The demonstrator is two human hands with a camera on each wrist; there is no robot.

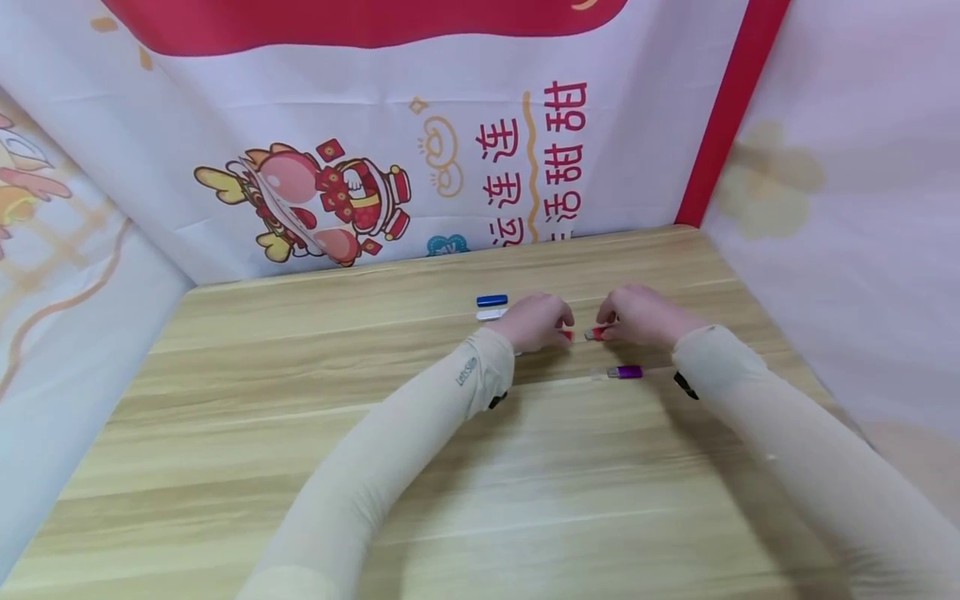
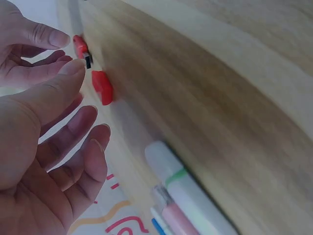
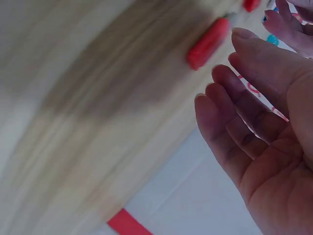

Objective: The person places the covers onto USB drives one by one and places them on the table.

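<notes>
On the wooden table lies a red USB stick (image 3: 209,45) with its metal plug bare. Its red cap (image 2: 102,88) lies a short way off, in front of that plug. My left hand (image 1: 534,322) hovers by the cap, its fingers loosely bent and nothing between thumb and fingers in the left wrist view. Close beside the red stick is my right hand (image 1: 645,315), thumb and fingers apart and empty in the right wrist view. From the head camera the fingers partly hide both red pieces.
A purple USB stick (image 1: 626,372) lies nearer me, with a clear cap (image 1: 597,373) off its plug. Left of the hands are a blue stick (image 1: 492,300), a white one (image 1: 491,315), a pink one (image 2: 178,218) and a white one with a green line (image 2: 188,188). Printed cloth (image 1: 637,125) hangs behind.
</notes>
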